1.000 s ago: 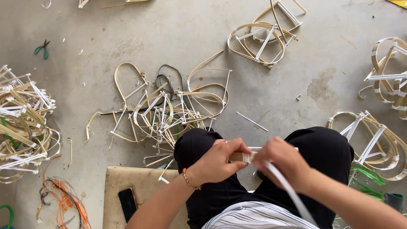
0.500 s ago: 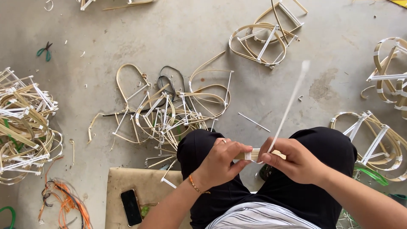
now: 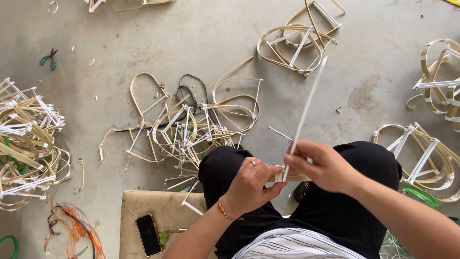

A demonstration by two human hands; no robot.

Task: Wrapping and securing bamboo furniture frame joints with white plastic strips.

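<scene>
White strip (image 3: 309,103) pinched in right hand (image 3: 326,165); left hand (image 3: 251,184) grips bamboo piece (image 3: 293,177) over lap.

White strip (image 3: 306,108), black trousers (image 3: 354,192), green pliers (image 3: 49,58), orange cords (image 3: 72,230), grey floor (image 3: 143,38)

I sit over a bare grey concrete floor (image 3: 143,43), stained and scattered with small scraps, under even daylight. Heaps of bent cane frames (image 3: 191,124) lie around me. Small green-handled pliers (image 3: 49,58) rest far left, a tangle of orange cord (image 3: 76,232) nearer, and a dark phone (image 3: 148,235) lies on a tan cushion (image 3: 163,211).
</scene>
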